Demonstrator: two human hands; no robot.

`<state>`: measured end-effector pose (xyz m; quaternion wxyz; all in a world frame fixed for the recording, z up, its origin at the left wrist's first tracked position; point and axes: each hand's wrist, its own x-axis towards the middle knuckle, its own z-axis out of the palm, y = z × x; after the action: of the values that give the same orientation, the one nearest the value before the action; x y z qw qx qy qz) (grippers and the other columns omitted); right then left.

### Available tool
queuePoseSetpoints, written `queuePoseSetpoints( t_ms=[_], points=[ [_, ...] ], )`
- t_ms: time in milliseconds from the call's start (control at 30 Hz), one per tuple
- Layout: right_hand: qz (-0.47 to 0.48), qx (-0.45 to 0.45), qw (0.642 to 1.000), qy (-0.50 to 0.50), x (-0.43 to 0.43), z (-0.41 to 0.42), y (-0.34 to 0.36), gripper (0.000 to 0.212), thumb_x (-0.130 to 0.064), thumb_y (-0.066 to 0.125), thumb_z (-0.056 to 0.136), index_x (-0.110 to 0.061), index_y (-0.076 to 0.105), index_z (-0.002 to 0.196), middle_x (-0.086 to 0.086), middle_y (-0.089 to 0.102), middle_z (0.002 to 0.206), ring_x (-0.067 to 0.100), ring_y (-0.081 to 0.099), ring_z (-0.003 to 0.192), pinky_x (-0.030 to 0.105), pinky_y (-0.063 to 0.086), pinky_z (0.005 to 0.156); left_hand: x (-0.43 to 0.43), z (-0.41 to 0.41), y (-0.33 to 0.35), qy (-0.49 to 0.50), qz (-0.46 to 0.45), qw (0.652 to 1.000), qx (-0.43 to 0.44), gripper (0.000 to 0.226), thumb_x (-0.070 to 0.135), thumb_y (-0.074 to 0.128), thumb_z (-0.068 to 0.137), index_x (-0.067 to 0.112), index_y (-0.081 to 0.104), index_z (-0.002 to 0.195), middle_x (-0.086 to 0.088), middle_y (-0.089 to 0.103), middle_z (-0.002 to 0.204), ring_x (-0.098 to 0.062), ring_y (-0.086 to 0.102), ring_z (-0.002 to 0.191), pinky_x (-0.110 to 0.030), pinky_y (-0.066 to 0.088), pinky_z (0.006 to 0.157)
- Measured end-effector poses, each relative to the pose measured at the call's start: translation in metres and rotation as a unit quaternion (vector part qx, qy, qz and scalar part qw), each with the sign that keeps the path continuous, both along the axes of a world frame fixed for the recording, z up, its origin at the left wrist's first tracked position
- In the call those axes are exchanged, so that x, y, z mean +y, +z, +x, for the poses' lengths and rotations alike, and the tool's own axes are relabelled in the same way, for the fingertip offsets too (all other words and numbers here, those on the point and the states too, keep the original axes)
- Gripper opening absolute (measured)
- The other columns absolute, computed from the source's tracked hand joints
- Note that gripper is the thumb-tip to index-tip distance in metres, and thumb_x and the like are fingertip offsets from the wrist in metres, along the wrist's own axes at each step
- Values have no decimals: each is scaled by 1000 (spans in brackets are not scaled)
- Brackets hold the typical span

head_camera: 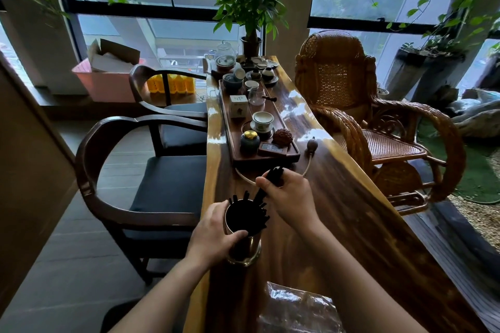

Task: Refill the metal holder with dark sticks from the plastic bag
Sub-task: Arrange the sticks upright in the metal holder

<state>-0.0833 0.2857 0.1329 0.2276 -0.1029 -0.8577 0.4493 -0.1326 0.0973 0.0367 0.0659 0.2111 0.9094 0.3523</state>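
Dark sticks [273,176] sit clamped in the fingers [262,181] of the right hand [290,197], a small bundle with its lower ends going down into the mouth of the metal holder [243,247]. The left hand [213,230] is wrapped around the holder's upper wall, fingers closed on it, steadying it near the left edge of the long wooden table [351,224]. My guess is that the loading step is under way: the bundle is being fed in among sticks already standing there. Next, the right hand would need to loosen and let them slide down without tipping the cup. The held bundle's long axis leans, top ends pointing up and away toward the tea tray [230,127]. A plastic bag [297,308] lies at the table's near end, well apart.
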Motion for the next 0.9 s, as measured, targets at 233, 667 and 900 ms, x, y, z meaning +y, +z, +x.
queuePoseSetpoints(
  t_ms=[233,667,900],
  points=[
    [15,-93,996,5,-15,-20,-47,12,-33,80,81,-26,72,86,-13,73,77,-4,66,74,13,49,64,5,0,-10,-13,-3,999,-30,89,51,82,68,37,37,144,13,53,135,-11,55,119,-21,43,86],
    [212,-155,964,44,-17,-18,-71,50,-46,46,101,-30,43,147,-11,43,155,17,27,145,44,29,114,11,0,-10,14,8,1000,-18,88,52,80,72,23,41,146,3,55,135,-17,52,123,-32,48,98],
    [224,-108,964,96,-25,-29,-61,70,-54,39,101,-34,6,160,-16,6,169,8,1,154,29,8,120,11,0,-7,15,23,1000,-3,84,46,83,72,25,45,143,3,59,129,-16,56,120,-32,51,96]
  ],
)
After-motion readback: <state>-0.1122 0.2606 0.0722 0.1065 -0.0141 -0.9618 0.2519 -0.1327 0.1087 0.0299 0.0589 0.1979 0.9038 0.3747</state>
